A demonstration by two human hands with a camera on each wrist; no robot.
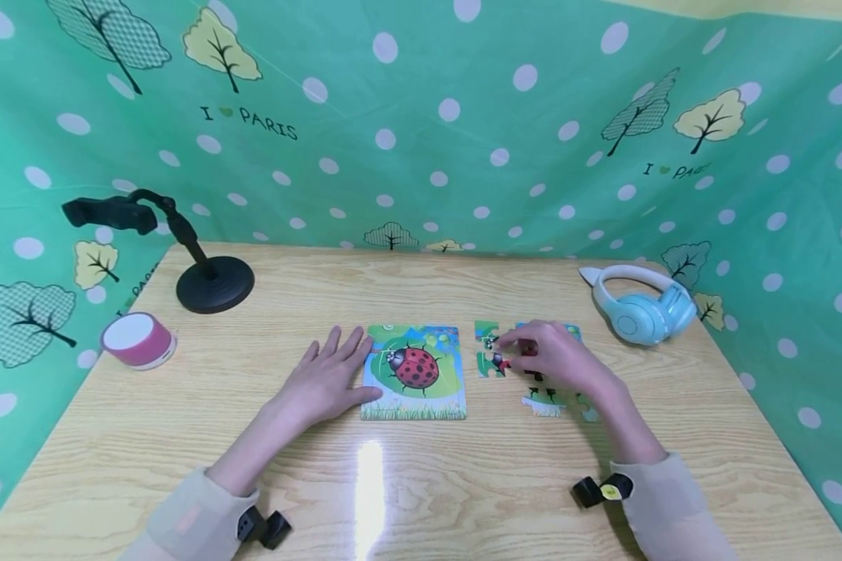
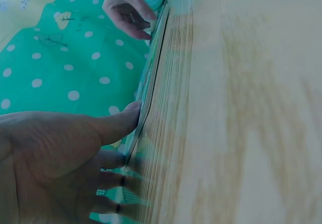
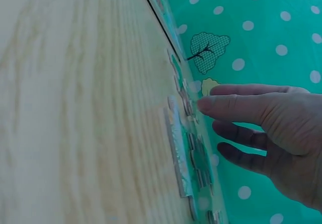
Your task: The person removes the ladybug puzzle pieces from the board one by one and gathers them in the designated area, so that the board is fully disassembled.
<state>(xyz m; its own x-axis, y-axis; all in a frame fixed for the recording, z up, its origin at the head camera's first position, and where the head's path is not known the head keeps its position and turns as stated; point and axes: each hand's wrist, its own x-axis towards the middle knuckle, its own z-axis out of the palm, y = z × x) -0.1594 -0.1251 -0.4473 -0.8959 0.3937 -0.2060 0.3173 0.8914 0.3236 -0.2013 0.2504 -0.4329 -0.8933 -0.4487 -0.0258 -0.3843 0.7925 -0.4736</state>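
Note:
A square ladybug puzzle (image 1: 429, 404) lies flat on the wooden table. My left hand (image 1: 330, 378) rests at its left side with fingers spread and the thumb touching the edge. To the puzzle's right are several loose jigsaw pieces (image 1: 493, 368), showing bits of a ladybug, leaf and grass. My right hand (image 1: 561, 358) is over these pieces, its thumb and forefinger close to those on the left and its palm hiding others. In the right wrist view, the fingers (image 3: 244, 136) are loosely bent and apart, with nothing between them. Another piece (image 1: 587, 407) lies beneath the right wrist.
Light blue cat-ear headphones (image 1: 642, 315) sit at the back right. A black stand with a round base (image 1: 215, 284) is at the back left, and a pink and white cylinder (image 1: 138, 340) stands in front of it. A green dotted cloth (image 1: 421, 156) hangs behind the table.

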